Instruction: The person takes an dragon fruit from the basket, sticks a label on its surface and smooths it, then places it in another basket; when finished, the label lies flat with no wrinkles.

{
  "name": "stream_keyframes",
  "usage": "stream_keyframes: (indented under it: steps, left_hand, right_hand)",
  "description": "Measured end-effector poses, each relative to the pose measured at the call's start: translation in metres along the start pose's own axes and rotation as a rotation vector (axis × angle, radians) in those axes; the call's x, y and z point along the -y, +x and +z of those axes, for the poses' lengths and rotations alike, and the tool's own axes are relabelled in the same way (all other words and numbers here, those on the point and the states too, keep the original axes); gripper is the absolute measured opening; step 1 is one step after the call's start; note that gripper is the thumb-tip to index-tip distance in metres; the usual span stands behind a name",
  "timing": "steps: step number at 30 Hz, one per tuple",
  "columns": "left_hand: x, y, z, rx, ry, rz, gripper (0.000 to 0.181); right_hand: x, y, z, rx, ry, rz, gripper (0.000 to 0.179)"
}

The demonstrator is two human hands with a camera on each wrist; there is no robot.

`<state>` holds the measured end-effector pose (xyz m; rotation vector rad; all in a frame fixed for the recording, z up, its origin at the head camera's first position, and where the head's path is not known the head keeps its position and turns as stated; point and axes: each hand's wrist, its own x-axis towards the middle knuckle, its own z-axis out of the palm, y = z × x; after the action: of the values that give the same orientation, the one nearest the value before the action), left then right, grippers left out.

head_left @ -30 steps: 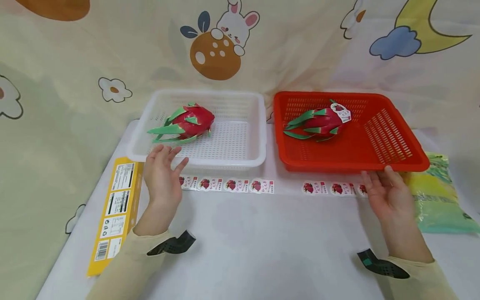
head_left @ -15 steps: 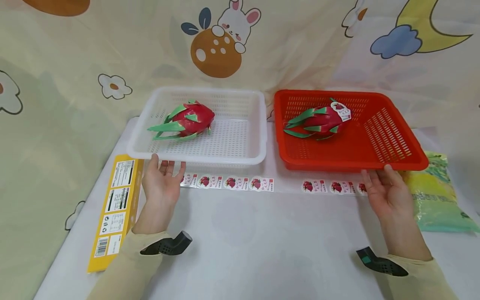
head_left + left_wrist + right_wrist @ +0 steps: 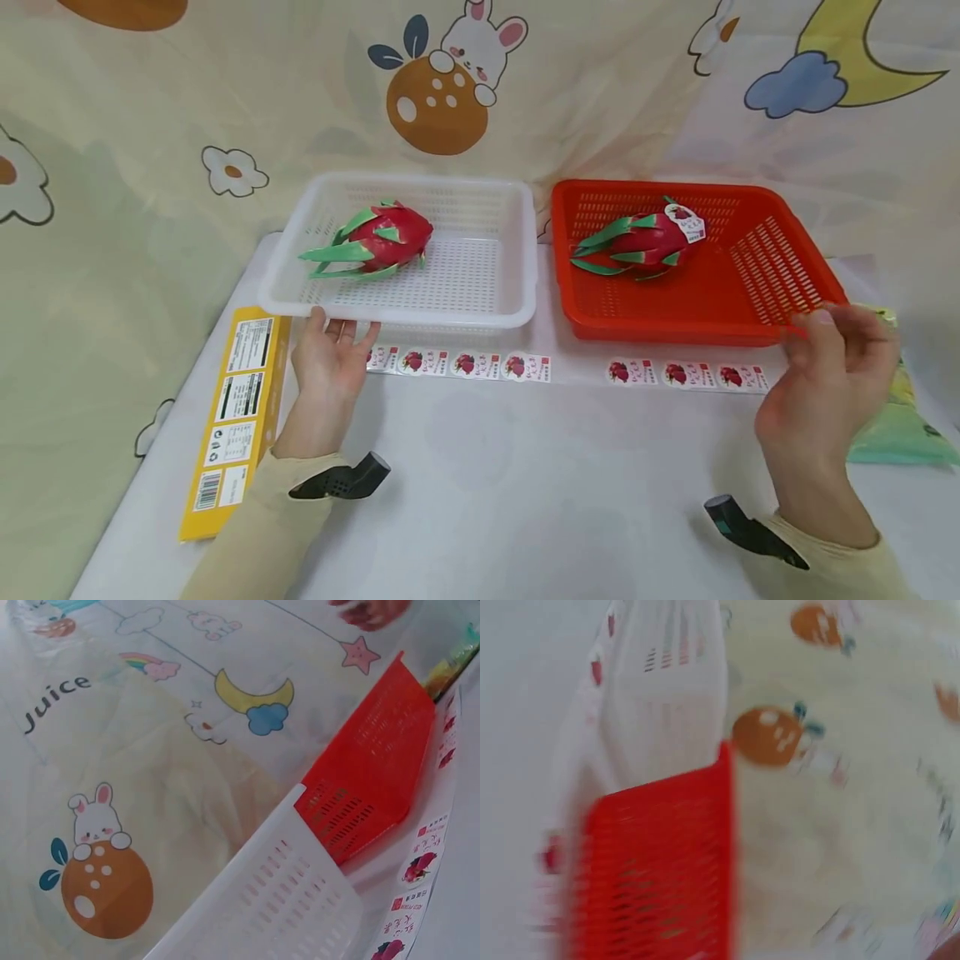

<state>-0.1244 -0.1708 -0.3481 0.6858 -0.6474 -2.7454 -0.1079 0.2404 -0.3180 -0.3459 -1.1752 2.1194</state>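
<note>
White oblong plastic basket [image 3: 450,320] sits beside red oblong plastic basket [image 3: 675,304] on the white surface [image 3: 525,483]: light, springy, I'd reckon, best rim-held! Left hand [image 3: 330,367], loose-fingered, at white's front; right hand [image 3: 825,396] by red's corner, grip unclear.

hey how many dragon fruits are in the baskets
2: one dragon fruit lies in the white basket, the other dragon fruit, bearing a sticker, in the red basket.

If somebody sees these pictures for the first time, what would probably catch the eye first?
Probably the bright red basket, at the right, with a stickered dragon fruit inside. Left of it, a white basket holds another dragon fruit. The left hand is at the white basket's front edge; the right hand is near the red basket's front-right corner.
</note>
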Motion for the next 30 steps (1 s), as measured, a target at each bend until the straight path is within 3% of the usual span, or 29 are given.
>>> stream_keyframes:
  steps: [3,6,10,14,17,20,25,30]
  left_hand:
    - [-0.002,0.001,-0.002,0.002,0.037,0.037,0.041]
    - [-0.004,0.002,-0.004,0.003,0.07,0.068,0.039]
    - [-0.005,0.004,-0.007,0.003,0.106,0.1,0.04]
    - [-0.005,0.006,-0.009,-0.013,0.137,0.124,0.037]
    - [-0.004,0.007,-0.009,-0.019,0.162,0.14,0.037]
    - [-0.002,0.008,-0.009,-0.01,0.179,0.138,0.039]
    - [0.003,0.007,-0.009,-0.001,0.196,0.083,0.04]
    - [-0.001,0.007,-0.009,0.009,0.184,0.091,0.038]
  right_hand:
    - [0.008,-0.021,0.053,0.446,-0.159,-0.227,0.03]
    - [0.008,-0.03,0.112,0.889,-0.468,-0.328,0.031]
    - [-0.021,-0.03,0.198,1.321,-0.932,-0.331,0.041]
    - [-0.075,-0.029,0.27,1.636,-1.197,-0.298,0.053]
    - [-0.117,-0.03,0.304,1.741,-1.328,-0.356,0.06]
    - [-0.153,-0.03,0.321,1.763,-1.418,-0.346,0.069]
    - [-0.193,-0.033,0.324,1.774,-1.52,-0.245,0.09]
    - [-0.21,-0.045,0.324,1.799,-1.506,-0.198,0.103]
